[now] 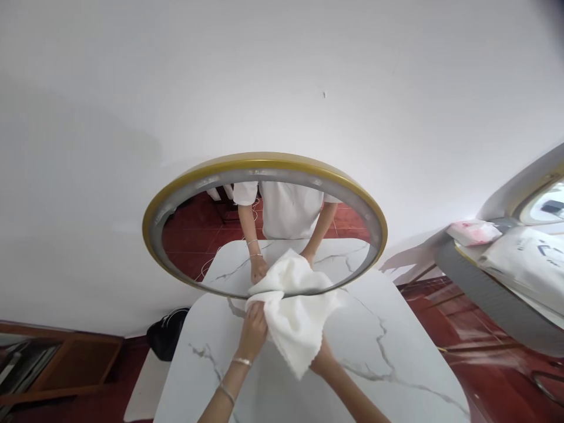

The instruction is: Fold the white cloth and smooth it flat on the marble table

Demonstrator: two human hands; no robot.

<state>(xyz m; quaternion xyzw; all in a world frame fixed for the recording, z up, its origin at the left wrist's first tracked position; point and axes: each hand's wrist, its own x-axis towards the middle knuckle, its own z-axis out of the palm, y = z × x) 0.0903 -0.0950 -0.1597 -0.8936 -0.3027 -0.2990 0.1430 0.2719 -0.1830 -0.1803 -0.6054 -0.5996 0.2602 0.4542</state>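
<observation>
White cloth: at the lower rim of the gold-framed mirror, which serves as the landmark for all places. Cloth is loosely bunched along its top where it meets the rim; a zigzag-edged corner hangs below, toward the wearer.

Left hand: just below the mirror's lower rim, left of its middle. Fingers are drawn in on the cloth's upper left end, a narrow hold. Two thin bracelets circle this wrist and forearm.

Right hand: below the mirror, right of the left hand, against the cloth's right side. Fingers lie hidden behind the fabric; cannot tell how tightly they close or whether they grip.

Mirror glass shows the reflected cloth, both forearms, a white short-sleeved top and part of a red floor.

Surroundings: a white marble-patterned table spreads below the mirror, grey veins across its top. White wall behind and above the mirror. Down-left of the mirror, a black bag rests on a white surface; farther left, a wooden cabinet. Right of the mirror, well apart, a grey ribbed stand bears a pink-and-white packet and a white printed bag. A second gold-rimmed mirror shows partly beyond these. Red tiled floor lies below and right of the landmark.
</observation>
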